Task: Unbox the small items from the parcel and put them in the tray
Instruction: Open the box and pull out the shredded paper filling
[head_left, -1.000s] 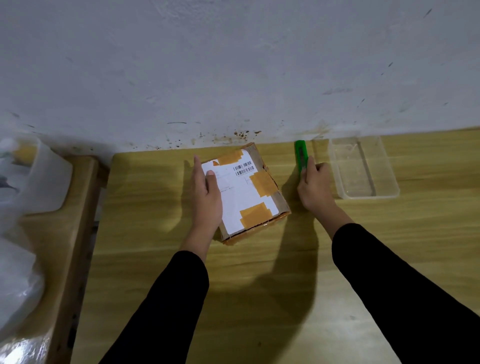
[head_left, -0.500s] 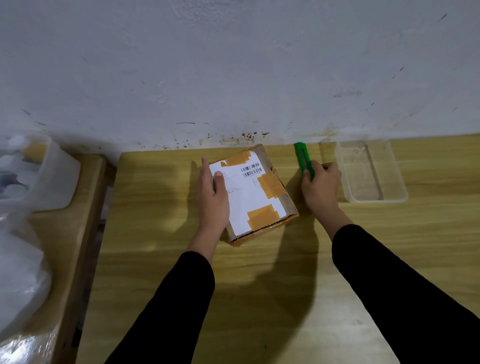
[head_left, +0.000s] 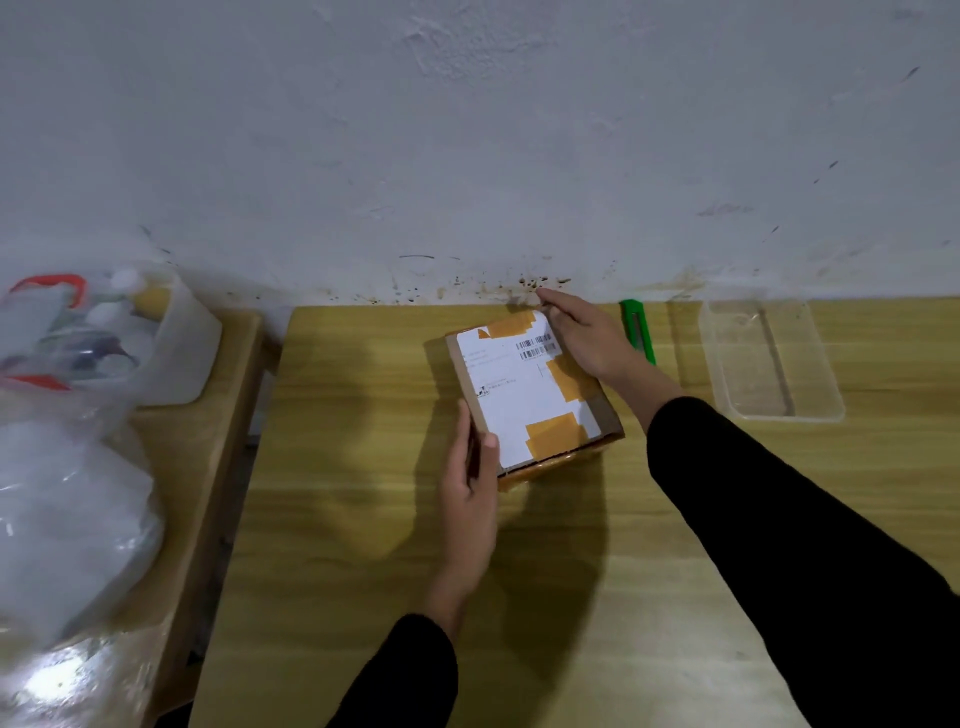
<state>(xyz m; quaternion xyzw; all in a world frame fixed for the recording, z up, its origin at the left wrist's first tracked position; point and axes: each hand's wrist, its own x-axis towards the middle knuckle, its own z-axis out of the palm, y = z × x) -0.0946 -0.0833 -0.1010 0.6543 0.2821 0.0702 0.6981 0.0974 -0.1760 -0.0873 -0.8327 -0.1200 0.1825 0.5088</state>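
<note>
A small cardboard parcel with a white shipping label and orange tape patches lies sealed on the wooden table near the wall. My left hand holds its near-left corner, thumb on top and fingers along the side. My right hand grips the far-right corner, fingers curled over the top edge. A clear plastic tray with nothing in it stands at the right. A green utility knife lies on the table between parcel and tray, just behind my right hand and partly hidden by it.
The grey wall runs along the table's far edge. To the left, a lower wooden surface carries a white tub of small items and crumpled clear plastic bags.
My right hand has let go of the green knife and moved left onto the parcel's far corner. My left hand has slid down to the near-left corner. The view has shifted.
</note>
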